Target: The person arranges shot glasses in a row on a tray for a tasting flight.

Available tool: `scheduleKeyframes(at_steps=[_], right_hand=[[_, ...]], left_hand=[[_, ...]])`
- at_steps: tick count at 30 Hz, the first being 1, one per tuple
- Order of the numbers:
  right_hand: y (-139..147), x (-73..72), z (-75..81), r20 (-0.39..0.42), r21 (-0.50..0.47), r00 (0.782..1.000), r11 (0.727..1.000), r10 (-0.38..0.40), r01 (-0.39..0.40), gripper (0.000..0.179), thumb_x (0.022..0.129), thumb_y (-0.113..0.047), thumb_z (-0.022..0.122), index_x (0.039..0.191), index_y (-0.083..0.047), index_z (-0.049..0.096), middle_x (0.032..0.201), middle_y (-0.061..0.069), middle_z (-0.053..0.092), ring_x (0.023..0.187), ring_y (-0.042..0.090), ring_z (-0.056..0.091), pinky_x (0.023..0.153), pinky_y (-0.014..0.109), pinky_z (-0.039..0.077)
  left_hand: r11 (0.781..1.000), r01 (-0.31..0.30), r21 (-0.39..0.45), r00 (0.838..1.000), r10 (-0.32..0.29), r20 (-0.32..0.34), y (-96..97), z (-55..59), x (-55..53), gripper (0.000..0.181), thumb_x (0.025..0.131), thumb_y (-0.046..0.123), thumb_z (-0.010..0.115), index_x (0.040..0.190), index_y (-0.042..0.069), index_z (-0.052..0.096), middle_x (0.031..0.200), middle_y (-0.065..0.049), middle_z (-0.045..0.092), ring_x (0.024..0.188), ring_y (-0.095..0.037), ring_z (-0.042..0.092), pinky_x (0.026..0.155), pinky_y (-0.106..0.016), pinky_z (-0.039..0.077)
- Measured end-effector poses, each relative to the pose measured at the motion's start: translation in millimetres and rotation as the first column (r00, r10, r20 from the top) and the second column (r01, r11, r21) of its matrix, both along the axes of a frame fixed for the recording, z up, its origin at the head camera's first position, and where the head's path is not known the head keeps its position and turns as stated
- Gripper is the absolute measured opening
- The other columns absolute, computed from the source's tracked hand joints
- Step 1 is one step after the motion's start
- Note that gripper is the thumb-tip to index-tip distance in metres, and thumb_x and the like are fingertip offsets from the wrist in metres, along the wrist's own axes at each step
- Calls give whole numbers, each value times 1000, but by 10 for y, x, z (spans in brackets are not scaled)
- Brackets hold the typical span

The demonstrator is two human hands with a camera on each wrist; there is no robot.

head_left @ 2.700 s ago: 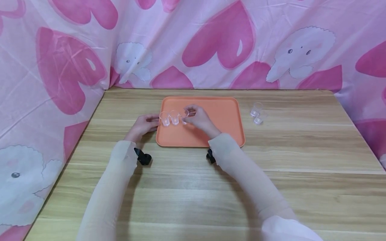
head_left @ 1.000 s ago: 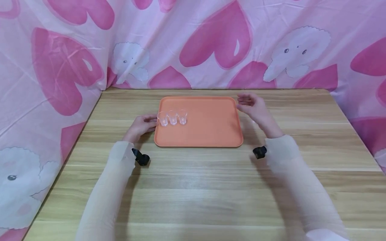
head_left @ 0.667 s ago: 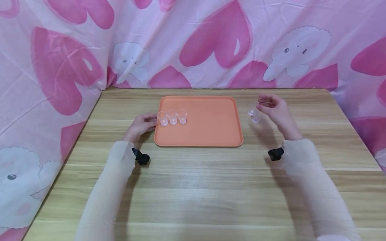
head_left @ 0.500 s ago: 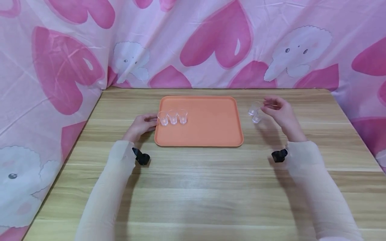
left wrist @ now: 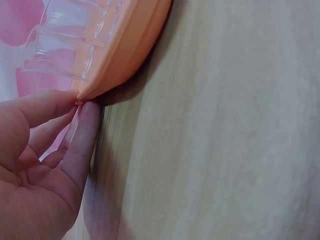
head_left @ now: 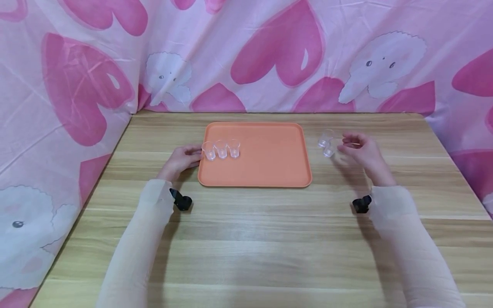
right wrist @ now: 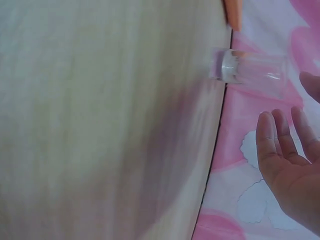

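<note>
Three small clear plastic cups stand in a row at the left side of an orange tray. My left hand is at the tray's left edge. In the left wrist view, its thumb and a finger pinch the rim beside the nearest cup. Two more clear cups stand close together on the table right of the tray, a rear cup and a front cup. Just right of them is my right hand, fingers loosely bent and holding nothing; a gap shows between it and a cup in the right wrist view.
The wooden table runs back to a pink curtain printed with hearts, which also hangs along the left side. A black wrist camera sits under the right cuff, another camera under the left.
My right hand has let go of the third cup on the tray and moved right, past the tray, to beside the two table cups. The left hand has stayed at the tray's edge.
</note>
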State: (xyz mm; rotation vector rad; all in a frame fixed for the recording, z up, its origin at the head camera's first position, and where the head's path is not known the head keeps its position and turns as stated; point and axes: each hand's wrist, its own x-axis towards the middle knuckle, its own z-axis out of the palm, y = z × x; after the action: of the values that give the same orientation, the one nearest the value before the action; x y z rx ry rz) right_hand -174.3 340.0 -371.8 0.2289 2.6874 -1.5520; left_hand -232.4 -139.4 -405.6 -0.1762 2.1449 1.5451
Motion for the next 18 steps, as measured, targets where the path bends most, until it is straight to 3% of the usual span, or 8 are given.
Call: scheduleKeyframes(at_steps=[4,6,10,14,18], right_hand=[[9,3,-54,15,-54,1000,998,15,-14,26,90,-12,65,110,-21,53,92,-23,54,83,-15,53,72,5,53],[8,-2,-80,28,-28,999,999,22,-21,32,90,-12,65,119,-12,52,94,-20,54,83,-15,53,72,5,53],[-5,-17,-108,74,48,996,998,42,-45,57,91,-16,64,137,5,39,107,-7,52,84,-16,49,72,1,49],[-25,-30,-113,103,83,993,994,57,-65,62,92,-18,63,141,6,35,121,10,50,84,-17,47,74,-2,45],[-45,-40,-112,123,94,991,993,55,-67,63,93,-23,62,142,5,35,128,17,48,86,-15,46,73,-1,46]], left_hand=[[1000,0,11,1000,0,-11,7,-6,5,49,100,7,46,147,3,34,149,-18,40,134,-29,45,113,-37,41],[1000,0,16,1000,0,-17,8,-10,6,48,100,7,46,146,3,35,149,-19,40,134,-30,45,113,-37,42],[1000,4,15,999,-4,-36,7,4,28,48,99,8,49,145,1,37,147,-20,42,132,-29,47,111,-35,44],[1000,6,4,999,-6,-48,4,21,46,48,98,10,52,143,1,40,145,-20,45,129,-26,51,107,-32,48],[1000,2,3,999,-2,-32,8,11,33,48,99,8,49,145,1,37,146,-20,43,132,-29,48,110,-35,45]])
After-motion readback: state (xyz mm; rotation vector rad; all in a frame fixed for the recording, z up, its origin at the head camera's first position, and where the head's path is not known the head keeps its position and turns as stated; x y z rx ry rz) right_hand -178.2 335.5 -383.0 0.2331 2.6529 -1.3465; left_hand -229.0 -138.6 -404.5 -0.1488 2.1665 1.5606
